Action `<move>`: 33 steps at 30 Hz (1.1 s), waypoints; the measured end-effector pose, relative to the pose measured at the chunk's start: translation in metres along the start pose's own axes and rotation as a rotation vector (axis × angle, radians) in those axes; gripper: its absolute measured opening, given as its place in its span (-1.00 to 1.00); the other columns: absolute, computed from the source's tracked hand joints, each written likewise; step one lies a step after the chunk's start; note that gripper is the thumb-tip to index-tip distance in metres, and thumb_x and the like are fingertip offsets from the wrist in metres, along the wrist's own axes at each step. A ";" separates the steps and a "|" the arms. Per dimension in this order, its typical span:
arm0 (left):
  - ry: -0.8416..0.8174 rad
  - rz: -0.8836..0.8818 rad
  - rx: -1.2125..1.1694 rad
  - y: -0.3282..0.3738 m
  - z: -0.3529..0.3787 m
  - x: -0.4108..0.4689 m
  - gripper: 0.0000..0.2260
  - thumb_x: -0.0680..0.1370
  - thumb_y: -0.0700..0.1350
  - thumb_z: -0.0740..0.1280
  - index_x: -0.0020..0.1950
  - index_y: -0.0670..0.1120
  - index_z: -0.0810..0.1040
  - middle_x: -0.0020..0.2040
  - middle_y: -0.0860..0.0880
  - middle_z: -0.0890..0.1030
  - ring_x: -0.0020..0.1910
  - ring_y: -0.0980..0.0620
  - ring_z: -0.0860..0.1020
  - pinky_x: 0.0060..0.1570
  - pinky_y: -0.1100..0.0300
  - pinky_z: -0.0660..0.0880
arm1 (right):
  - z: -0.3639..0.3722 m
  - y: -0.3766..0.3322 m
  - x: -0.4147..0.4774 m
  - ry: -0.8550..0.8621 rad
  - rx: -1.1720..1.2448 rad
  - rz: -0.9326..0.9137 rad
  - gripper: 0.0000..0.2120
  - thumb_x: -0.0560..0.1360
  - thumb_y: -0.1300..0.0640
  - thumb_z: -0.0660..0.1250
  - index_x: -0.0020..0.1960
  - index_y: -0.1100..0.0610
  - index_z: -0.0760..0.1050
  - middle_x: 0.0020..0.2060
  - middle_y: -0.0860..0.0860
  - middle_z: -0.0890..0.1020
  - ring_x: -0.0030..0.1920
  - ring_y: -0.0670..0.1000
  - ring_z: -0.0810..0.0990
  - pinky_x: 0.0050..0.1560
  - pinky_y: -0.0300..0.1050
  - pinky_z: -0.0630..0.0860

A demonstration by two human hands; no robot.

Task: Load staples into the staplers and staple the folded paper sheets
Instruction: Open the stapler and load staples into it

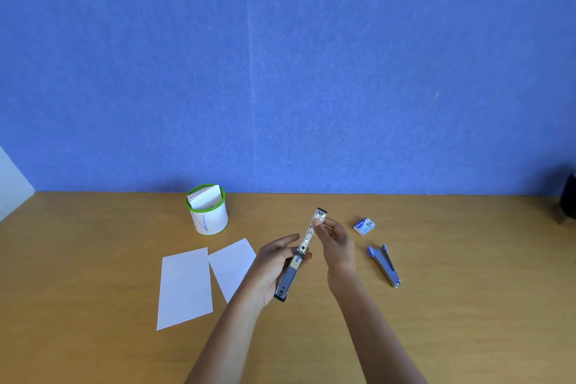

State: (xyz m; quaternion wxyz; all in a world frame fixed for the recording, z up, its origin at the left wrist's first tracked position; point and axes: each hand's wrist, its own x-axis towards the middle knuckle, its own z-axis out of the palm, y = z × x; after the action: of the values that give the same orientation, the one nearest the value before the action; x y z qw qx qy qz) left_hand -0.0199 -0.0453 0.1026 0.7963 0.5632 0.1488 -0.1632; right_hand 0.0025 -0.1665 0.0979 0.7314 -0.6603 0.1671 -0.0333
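My left hand [274, 265] holds a stapler [300, 254] swung fully open above the table, its metal staple channel facing up and pointing away from me. The fingertips of my right hand [335, 243] are pinched at the far end of that channel; whether they hold staples I cannot tell. A second, blue-grey stapler [385, 265] lies shut on the table to the right. Beyond it sits a small blue-and-white staple box [364, 226]. Two white folded paper sheets [185, 285] [230, 265] lie flat to the left, the nearer one partly hidden by my left hand.
A white cup with a green rim [208, 210] stands at the back left with folded papers inside. The wooden table [467, 305] meets a blue wall at the back. A dark object [567, 199] sits at the far right edge.
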 end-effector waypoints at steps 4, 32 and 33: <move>-0.059 -0.029 0.059 0.003 -0.006 -0.001 -0.59 0.53 -0.41 0.04 0.24 -0.18 0.54 0.01 -0.22 0.67 -0.02 -0.04 0.63 -0.09 0.30 0.53 | 0.001 0.002 -0.002 0.015 0.010 -0.060 -0.82 0.50 -0.03 0.37 0.04 0.01 0.50 -0.19 -0.05 0.66 -0.15 -0.09 0.55 -0.16 -0.22 0.40; 0.093 0.198 0.218 -0.029 -0.012 0.018 -0.77 0.53 -0.09 0.37 0.15 -0.09 0.63 -0.06 -0.04 0.64 -0.15 0.05 0.60 0.02 0.22 0.58 | 0.007 0.025 0.007 0.087 -0.098 0.068 -0.83 0.50 0.19 0.23 0.07 0.05 0.48 0.00 0.03 0.67 0.08 0.02 0.57 -0.11 -0.16 0.38; 0.134 0.230 0.300 -0.032 -0.011 0.019 -0.78 0.53 -0.07 0.37 0.15 -0.07 0.64 -0.09 -0.01 0.65 -0.16 0.06 0.61 0.03 0.19 0.58 | 0.008 0.027 0.009 0.096 -0.120 0.086 -0.83 0.50 0.18 0.24 0.08 0.07 0.48 0.00 0.03 0.67 0.07 0.03 0.56 -0.08 -0.13 0.37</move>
State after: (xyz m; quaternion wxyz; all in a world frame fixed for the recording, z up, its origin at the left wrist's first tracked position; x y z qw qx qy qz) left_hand -0.0172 -0.0463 0.0642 0.7052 0.6983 0.1103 -0.0537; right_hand 0.0086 -0.1583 0.0702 0.6824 -0.6928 0.2320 -0.0237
